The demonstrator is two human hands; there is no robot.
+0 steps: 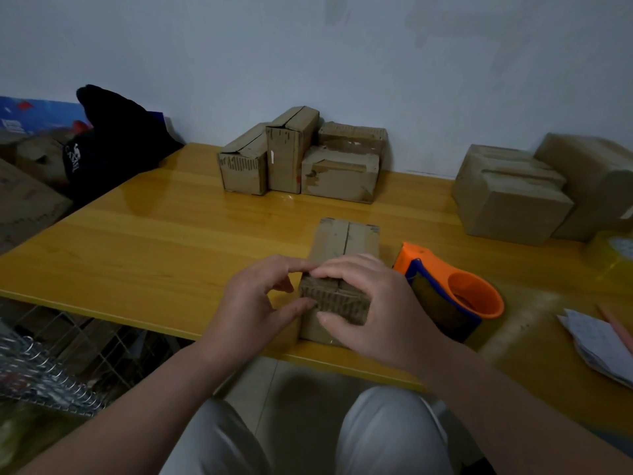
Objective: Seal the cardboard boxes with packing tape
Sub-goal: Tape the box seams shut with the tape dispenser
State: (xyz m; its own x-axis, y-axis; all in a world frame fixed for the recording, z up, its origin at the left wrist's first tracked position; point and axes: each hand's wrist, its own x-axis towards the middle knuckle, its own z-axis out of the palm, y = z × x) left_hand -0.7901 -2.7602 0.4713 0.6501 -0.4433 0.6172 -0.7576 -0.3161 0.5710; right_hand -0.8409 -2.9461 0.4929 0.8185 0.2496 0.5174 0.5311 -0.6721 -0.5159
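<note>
Both hands, left hand (pixel 255 296) and right hand (pixel 373 303), pinch the small brown cardboard box (pixel 337 269) shut at its near end; any slip could spring its flaps before the orange tape dispenser (pixel 452 289) arrives.

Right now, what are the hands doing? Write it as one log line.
step: holding box | left hand: grips box | right hand: grips box | tape gun: on table, untouched
</note>
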